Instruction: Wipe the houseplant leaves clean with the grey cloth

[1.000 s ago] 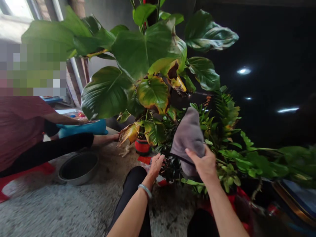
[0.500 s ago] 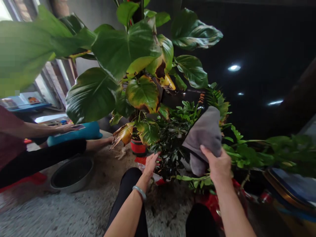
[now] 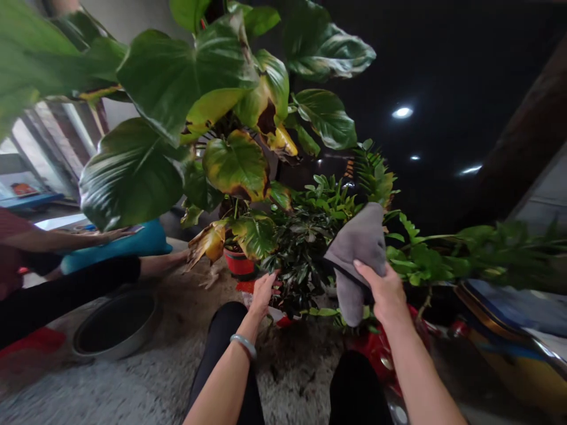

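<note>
My right hand [image 3: 384, 289] grips a grey cloth [image 3: 361, 242], thumb on top, with a folded end hanging below. The cloth is beside a bushy potted plant with small dark-green leaves [image 3: 305, 248]. At the left side of that plant is my left hand [image 3: 264, 295], a pale bangle [image 3: 243, 346] on its wrist. Its thumb and fingers reach out apart at the edge of the leaves; I cannot make out whether they touch one. Above stands a large-leaved plant [image 3: 155, 71] with some yellow and brown leaves, in a red pot [image 3: 239, 262].
On the left another person sits with a leg [image 3: 88, 283] stretched out, near a grey basin [image 3: 116, 326] and a teal object [image 3: 119, 247]. Low green branches [image 3: 465, 248] spread to the right. A red glossy pot [image 3: 376, 354] stands by my right knee.
The view has turned slightly, so most things sit further left. My right hand and the cloth have shifted a little, the cloth's lower end hanging more freely. My left hand stays by the leaves.
</note>
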The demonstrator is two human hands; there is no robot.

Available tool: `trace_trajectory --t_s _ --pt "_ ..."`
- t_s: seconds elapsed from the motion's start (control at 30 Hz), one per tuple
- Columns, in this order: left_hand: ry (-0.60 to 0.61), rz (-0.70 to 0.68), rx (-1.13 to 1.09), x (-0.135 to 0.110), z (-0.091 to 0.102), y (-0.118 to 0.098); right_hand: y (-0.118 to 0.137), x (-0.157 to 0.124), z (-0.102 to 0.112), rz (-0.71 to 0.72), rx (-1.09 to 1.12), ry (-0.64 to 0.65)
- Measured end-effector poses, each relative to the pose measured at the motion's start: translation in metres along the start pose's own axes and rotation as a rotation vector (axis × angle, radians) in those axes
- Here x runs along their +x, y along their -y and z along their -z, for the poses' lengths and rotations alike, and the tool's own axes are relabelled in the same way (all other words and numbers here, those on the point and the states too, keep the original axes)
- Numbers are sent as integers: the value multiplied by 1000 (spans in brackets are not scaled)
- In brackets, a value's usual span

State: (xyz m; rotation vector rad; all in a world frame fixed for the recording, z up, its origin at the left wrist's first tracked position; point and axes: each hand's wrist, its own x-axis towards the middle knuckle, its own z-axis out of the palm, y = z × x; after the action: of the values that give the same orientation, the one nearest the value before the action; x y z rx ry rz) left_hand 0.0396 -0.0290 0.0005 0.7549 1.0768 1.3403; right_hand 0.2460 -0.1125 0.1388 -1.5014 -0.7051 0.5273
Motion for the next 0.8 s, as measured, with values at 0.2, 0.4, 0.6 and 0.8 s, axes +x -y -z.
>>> trace_trajectory --t_s 0.2,0.4,0.6,0.8 --pt "-6 -3 -5 1 4 0 -64 -61 -6 -337 -28 304" --pt "-26 11 -16 1 7 -5 -38 -55 24 -117 -23 147" --pt "-61 39 -52 -4 6 -8 -34 -21 4 -160 221 -57" --pt "-68 41 -18 -3 10 -8 -61 -100 -5 -590 231 372"
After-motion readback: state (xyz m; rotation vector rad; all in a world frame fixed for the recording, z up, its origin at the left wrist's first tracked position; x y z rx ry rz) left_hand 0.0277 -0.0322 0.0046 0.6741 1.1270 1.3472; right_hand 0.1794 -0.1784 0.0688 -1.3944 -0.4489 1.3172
